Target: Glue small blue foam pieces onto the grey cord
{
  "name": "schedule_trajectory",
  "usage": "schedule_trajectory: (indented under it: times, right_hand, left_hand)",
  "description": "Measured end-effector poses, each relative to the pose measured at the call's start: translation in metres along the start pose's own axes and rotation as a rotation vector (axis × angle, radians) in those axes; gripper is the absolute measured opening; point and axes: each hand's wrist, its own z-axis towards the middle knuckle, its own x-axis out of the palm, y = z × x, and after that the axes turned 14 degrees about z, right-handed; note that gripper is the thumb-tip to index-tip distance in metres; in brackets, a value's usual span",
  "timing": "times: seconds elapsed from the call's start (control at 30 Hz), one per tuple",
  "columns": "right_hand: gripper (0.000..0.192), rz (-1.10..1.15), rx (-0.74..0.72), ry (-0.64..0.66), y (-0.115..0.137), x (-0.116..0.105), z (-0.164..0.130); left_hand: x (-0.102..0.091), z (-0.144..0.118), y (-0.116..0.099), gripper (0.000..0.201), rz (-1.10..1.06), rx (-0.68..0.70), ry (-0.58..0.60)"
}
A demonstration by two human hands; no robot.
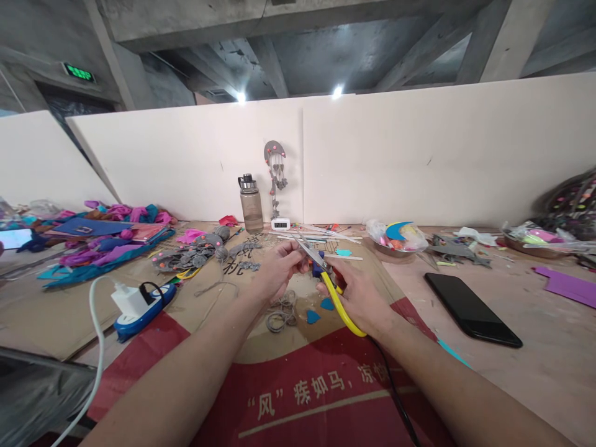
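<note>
My right hand (358, 292) is closed around a pair of scissors (343, 309) with yellow handles. The metal blades point up and left, toward the fingers of my left hand (278, 272). Those fingers are pinched together beside the blades; what they hold is too small to make out. Behind the scissors, partly hidden by my right hand, is a dark blue object (319, 267). Below my hands, blue felt cutouts (313, 317) and a loose coil of grey cord (282, 313) lie on the printed cardboard (261, 357).
A water bottle (252, 208) and small clock (280, 224) stand at the back. Grey felt pieces (186, 253) and a blue power strip (139, 320) lie left. To the right are a phone (470, 308) and a bowl (395, 248). A black cable (395, 391) runs toward me.
</note>
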Motion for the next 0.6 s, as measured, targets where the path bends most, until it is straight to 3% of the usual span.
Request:
schedule_trajectory:
  times: [0.27, 0.43, 0.6]
  right_hand:
    - [0.036, 0.189, 0.033, 0.008, 0.001, 0.007, 0.0]
    - [0.037, 0.525, 0.032, -0.159, -0.006, 0.014, 0.004]
    - [0.043, 0.774, 0.048, -0.299, -0.006, 0.011, 0.008]
  left_hand:
    - [-0.001, 0.003, 0.002, 0.029, -0.077, -0.035, -0.028]
    - [-0.003, 0.005, 0.002, 0.029, -0.111, -0.054, -0.098]
    - [0.002, 0.0, 0.0, 0.027, -0.071, -0.075, -0.014]
